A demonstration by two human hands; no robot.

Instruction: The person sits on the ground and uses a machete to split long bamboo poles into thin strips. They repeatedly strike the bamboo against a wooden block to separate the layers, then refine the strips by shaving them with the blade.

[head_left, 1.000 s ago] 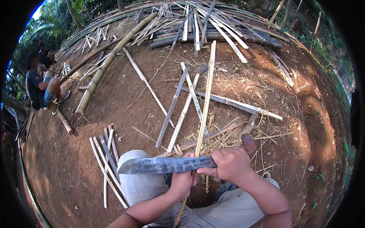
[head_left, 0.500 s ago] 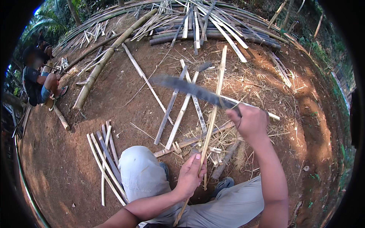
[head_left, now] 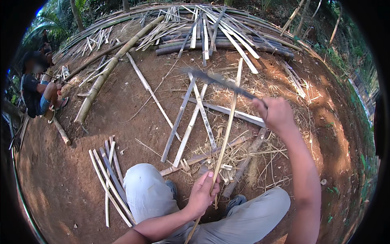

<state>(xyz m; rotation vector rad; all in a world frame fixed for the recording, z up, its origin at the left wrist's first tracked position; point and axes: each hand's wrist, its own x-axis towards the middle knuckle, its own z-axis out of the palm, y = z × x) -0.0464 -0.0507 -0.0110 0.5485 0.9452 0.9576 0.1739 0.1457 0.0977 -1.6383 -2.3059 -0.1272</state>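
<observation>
My left hand point(head_left: 204, 192) is closed around the lower part of a long, pale bamboo strip point(head_left: 230, 122), which slants up and away from my lap. In my right hand point(head_left: 277, 115) is the handle of a machete point(head_left: 239, 90). Its dark blade points to the far left and crosses the strip near the upper end. Motion blurs the blade's tip, and whether the edge touches the strip I cannot tell. Under the strip lie curly bamboo shavings point(head_left: 243, 156) and a short log point(head_left: 248, 159). Several split bamboo slats point(head_left: 178, 122) rest on the soil beyond my knees.
Left of my knee is a small bundle of slats point(head_left: 107, 179). A thick bamboo pole point(head_left: 97, 95) runs toward a large heap of poles and split slats point(head_left: 227, 42) at the back. At the far left, another person point(head_left: 38, 87) sits low, holding a thin stick.
My right hand has moved up and slightly right, taking the machete farther along the strip toward its far end. My left hand keeps its grip. The view has shifted a little.
</observation>
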